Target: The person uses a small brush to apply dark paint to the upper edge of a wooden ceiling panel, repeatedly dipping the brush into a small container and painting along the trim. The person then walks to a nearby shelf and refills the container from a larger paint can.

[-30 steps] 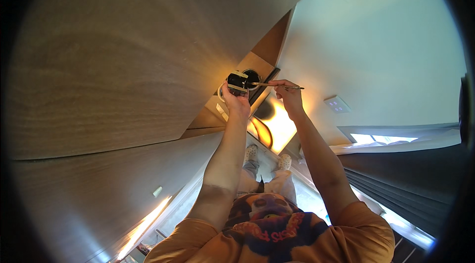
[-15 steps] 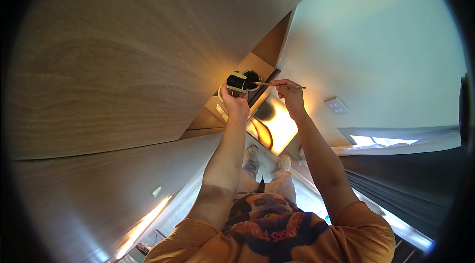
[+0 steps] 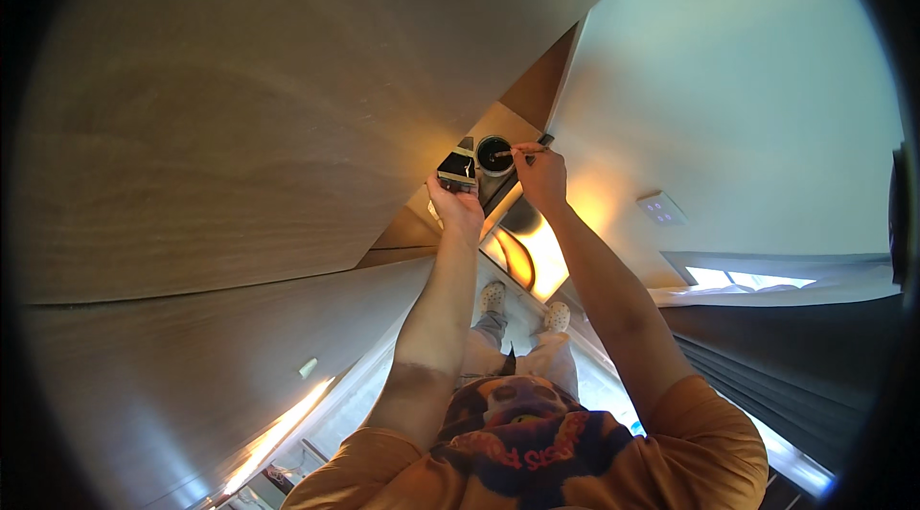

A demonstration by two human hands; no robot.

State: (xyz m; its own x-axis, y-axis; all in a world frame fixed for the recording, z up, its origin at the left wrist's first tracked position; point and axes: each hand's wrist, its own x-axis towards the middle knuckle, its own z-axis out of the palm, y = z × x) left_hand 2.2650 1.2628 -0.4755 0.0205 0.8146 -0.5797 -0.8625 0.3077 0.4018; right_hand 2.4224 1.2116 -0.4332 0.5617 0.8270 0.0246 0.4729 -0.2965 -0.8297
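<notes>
My left hand (image 3: 458, 209) holds up a small black block-like piece (image 3: 457, 166) with pale, tape-like bands near its ends. A bright glint shows on its black face. Close to its right is a round tin (image 3: 482, 168) with a pale rim and dark contents. In my right hand (image 3: 543, 176), the fingers pinch a thin brush (image 3: 504, 154). The brush points left over the tin, its tip at the dark contents; how deep it reaches I cannot tell. Much of the handle is hidden behind my fingers.
A large wood-grain cabinet panel (image 3: 240, 127) fills the left side. Behind the tin is a brown shelf recess (image 3: 541, 79). A pale wall with a switch panel (image 3: 661, 208) and a dark curtain (image 3: 786, 337) lie to the right. A glossy, brightly lit surface (image 3: 541, 256) lies below the hands.
My right hand has moved left and closer to the tin, bringing the brush from beside the black piece to over the dark contents. The left hand still holds the piece, slightly lower.
</notes>
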